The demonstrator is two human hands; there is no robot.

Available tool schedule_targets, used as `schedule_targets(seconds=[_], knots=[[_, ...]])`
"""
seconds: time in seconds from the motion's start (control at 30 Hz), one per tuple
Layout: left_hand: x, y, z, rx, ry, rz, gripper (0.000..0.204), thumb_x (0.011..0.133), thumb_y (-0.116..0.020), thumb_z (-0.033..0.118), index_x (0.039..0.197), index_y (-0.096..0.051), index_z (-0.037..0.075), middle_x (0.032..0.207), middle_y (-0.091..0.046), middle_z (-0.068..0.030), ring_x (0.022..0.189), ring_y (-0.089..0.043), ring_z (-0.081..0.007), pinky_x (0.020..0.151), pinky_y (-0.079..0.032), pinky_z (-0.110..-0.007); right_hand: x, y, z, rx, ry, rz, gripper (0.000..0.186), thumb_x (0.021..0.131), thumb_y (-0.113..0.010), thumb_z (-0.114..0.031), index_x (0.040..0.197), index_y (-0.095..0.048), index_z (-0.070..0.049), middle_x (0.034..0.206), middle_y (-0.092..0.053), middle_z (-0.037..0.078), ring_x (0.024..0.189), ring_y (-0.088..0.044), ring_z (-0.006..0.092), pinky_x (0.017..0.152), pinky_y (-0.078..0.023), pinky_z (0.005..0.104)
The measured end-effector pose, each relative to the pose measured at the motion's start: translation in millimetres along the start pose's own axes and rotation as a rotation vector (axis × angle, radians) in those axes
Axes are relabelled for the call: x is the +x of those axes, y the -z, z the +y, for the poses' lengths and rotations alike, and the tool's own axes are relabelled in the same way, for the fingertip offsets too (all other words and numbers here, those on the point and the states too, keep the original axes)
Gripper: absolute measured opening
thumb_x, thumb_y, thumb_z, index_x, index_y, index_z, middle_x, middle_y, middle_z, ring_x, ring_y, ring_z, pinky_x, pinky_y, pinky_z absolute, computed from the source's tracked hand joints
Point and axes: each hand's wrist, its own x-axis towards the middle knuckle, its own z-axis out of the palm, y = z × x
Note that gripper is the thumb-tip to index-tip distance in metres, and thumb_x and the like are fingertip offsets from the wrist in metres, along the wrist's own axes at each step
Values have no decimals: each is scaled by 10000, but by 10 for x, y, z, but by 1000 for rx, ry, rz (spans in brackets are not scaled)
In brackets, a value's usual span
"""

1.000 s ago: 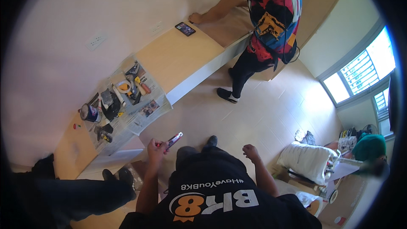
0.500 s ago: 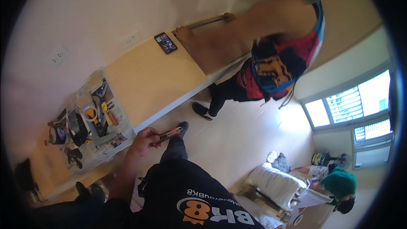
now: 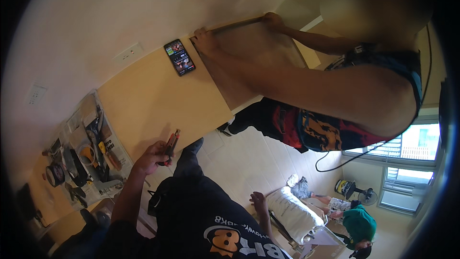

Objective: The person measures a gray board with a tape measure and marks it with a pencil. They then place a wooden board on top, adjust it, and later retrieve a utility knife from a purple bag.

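Observation:
In my left hand (image 3: 152, 157) is a red and black utility knife (image 3: 171, 145), its tip pointing up over the front edge of the pale wooden bench top (image 3: 158, 91). My right hand (image 3: 259, 202) hangs over the floor with its fingers apart and nothing in it. Across the bench, a co-worker's hands (image 3: 205, 41) rest at the back edge of a brown board (image 3: 249, 52), by a dark strip along the wall. A phone with a lit screen (image 3: 180, 57) lies on the bench beside that board.
Newspaper (image 3: 123, 157) at the left carries several tools, a coiled cable and a round tin (image 3: 55, 175). Wall sockets (image 3: 127, 54) sit above the bench. Behind, a person in green (image 3: 358, 225) crouches near a white sack (image 3: 293, 213) and a fan (image 3: 368, 196).
My left hand has tilted the knife more upright and closer to the bench. My right hand has come into view. The co-worker has leaned in nearer, arms stretched over the board.

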Motion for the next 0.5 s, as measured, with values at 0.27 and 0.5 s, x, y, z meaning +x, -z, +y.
schedule_targets(seconds=[0.27,0.5], knots=[[403,75,284,387,-230,329,363,824,-686,-16,1154,-544,32,919,-659,-80,738,-641,-133,623,-530,-293,171,-255,-176,-71,-42,-145,383,940,-676,-263,1240,-643,-27,1052,-737,131,846,-726,164,668,-560,297],[456,32,341,290,-184,363,349,828,-683,-11,1145,-537,5,894,-657,-86,626,-633,-141,544,-521,-288,34,-201,-94,-230,-223,-117,406,932,-688,-250,1238,-636,11,1067,-736,149,858,-735,201,685,-575,319]])
